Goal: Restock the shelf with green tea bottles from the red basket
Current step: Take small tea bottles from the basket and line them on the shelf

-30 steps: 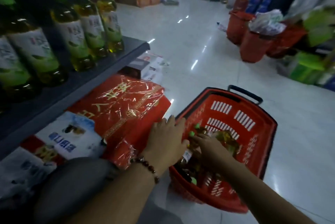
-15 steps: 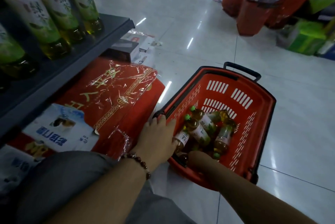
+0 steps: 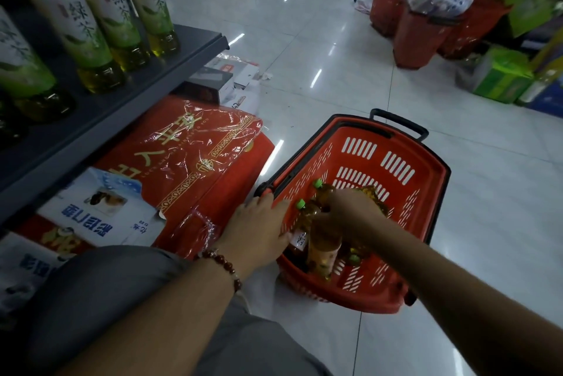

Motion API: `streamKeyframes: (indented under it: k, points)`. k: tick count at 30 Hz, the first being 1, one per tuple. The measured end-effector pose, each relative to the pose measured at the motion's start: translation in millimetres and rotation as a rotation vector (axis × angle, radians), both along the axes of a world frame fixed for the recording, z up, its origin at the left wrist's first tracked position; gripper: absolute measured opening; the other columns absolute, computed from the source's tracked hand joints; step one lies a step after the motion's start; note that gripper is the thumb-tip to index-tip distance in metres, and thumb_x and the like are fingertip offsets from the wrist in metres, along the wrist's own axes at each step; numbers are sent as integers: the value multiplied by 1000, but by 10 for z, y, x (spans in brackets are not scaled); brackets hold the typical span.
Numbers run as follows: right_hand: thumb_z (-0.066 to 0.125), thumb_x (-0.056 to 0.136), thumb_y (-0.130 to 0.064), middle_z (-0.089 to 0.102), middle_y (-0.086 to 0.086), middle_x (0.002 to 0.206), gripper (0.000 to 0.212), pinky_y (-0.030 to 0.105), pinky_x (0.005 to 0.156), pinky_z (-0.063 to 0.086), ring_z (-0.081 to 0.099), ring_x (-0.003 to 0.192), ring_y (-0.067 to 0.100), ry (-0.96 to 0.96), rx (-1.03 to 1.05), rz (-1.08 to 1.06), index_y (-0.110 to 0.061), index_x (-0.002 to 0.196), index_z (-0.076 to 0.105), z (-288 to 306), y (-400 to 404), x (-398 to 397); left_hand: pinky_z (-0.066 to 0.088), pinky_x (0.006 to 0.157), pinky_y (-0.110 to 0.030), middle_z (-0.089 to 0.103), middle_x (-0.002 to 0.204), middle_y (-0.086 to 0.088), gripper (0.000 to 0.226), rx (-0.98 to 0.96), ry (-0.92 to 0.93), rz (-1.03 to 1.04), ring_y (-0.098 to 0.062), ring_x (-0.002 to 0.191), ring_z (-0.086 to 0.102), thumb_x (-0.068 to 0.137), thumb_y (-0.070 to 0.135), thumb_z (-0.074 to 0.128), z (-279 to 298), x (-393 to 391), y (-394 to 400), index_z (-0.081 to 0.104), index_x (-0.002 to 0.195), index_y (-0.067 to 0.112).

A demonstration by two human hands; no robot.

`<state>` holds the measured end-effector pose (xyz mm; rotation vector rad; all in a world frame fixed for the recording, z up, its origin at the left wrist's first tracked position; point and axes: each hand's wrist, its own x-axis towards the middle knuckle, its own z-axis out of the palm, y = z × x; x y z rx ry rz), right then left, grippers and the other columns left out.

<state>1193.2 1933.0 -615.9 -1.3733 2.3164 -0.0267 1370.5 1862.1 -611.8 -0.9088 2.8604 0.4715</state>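
Down on a pale tiled shop floor sits a red basket (image 3: 426,192) with a black handle at its far end. Several green tea bottles (image 3: 323,249) with green caps lie jumbled in its near half. The right hand (image 3: 350,214) reaches in from the lower right, its fingers curled over the upper part of the bottles, gripping at least one; exactly how many it holds cannot be told. The left hand (image 3: 259,232), with a brown bead bracelet (image 3: 225,266) on the wrist, rests on the basket's near left rim, fingers straight and close together, fingertips touching a bottle label inside. Left of the basket lies a large red gift box (image 3: 189,168) wrapped in shiny plastic, with a blue and white carton (image 3: 100,208) beside it. Above them runs a dark shelf (image 3: 122,107), holding a row of upright green tea bottles with white and green labels (image 3: 88,28). Across the aisle, at upper right, stand stacked red baskets (image 3: 420,34) and green boxes (image 3: 502,77). A grey-clad knee (image 3: 106,284) shows at the lower left.
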Motion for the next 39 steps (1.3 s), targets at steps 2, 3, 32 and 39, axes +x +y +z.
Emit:
streamKeyframes:
  k: [2, 3, 32, 39]
  points:
    - [62, 92, -43, 67, 1, 94, 39, 22, 67, 58, 67, 76, 11, 26, -34, 73, -14, 118, 63, 353, 9, -15, 34, 111, -39, 39, 148, -2, 66, 66, 45, 6, -21, 137, 38, 93, 45, 60, 3, 6, 1, 29, 149, 25]
    - [62, 92, -42, 70, 2, 98, 39, 22, 68, 59, 68, 77, 12, 49, -66, 120, -14, 119, 64, 530, 21, -6, 37, 110, -39, 42, 144, 1, 66, 98, 79, 8, -19, 134, 41, 91, 46, 62, 20, 3, 12, 32, 147, 26]
    - [71, 84, -3, 69, -9, 111, 52, 21, 75, 57, 68, 101, 6, -1081, -637, 47, -37, 121, 54, 827, 143, 1044, 57, 89, -38, 72, 114, 2, 47, 858, 1055, 453, -17, 107, 69, 74, 31, 76, 871, 813, -97, 63, 119, 26]
    - [77, 80, -11, 68, -22, 111, 54, 23, 75, 58, 67, 102, 4, -1075, -690, 276, -39, 121, 55, 1063, -260, 1757, 54, 95, -41, 71, 113, 17, 57, 584, 1041, 583, -7, 109, 66, 59, 56, 84, 1180, 1621, -205, 58, 110, 55]
